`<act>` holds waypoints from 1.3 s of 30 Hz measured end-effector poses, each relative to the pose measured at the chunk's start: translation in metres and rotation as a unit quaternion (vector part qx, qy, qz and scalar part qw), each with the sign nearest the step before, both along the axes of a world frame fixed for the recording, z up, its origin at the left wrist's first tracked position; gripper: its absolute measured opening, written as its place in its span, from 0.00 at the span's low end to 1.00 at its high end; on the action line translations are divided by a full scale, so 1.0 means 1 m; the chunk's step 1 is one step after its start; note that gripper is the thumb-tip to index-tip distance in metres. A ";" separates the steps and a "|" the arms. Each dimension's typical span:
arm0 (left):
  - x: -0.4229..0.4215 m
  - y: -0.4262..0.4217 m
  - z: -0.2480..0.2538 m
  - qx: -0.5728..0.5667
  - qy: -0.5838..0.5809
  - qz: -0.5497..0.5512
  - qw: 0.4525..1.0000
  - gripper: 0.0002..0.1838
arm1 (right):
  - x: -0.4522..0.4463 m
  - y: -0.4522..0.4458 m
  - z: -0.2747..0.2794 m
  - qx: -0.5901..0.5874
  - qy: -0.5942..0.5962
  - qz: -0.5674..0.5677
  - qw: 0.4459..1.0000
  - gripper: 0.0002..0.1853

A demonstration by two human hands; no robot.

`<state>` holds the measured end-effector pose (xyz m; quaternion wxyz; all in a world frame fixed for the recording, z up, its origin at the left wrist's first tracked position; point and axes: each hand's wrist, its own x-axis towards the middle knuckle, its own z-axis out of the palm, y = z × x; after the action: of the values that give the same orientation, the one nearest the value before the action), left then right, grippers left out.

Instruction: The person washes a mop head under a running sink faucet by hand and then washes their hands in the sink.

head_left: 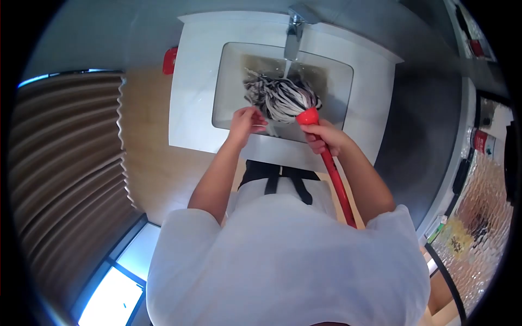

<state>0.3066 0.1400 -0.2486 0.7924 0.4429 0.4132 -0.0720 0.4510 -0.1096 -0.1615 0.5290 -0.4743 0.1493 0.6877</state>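
A mop head (283, 98) of black and white strands lies in the white sink basin (228, 81), under water running from the chrome faucet (293, 38). My right hand (326, 138) is wrapped around the mop's red handle (338, 185), just below the red collar (308, 116). The handle slants down past my right side. My left hand (247, 126) is over the basin's near left edge, beside the strands, with its fingers curled together. A thin pale strand shows by those fingers; whether they grip it I cannot tell.
Around the basin runs a white countertop (196, 103). Behind its left edge is a red object (170, 60). A brown pleated curtain (70, 157) hangs at the left. On the right, a textured glass panel (473, 217) and several small items stand along a ledge.
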 end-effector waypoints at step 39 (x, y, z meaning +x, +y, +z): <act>0.070 -0.009 -0.022 -0.352 -0.327 0.380 0.791 0.36 | -0.036 0.026 0.088 0.409 0.384 -0.255 0.788 0.14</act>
<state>0.3770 0.1311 -0.2709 0.9448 -0.0624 0.2106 0.2431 0.4155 -0.0836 -0.0734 0.7288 0.1449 0.1609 0.6496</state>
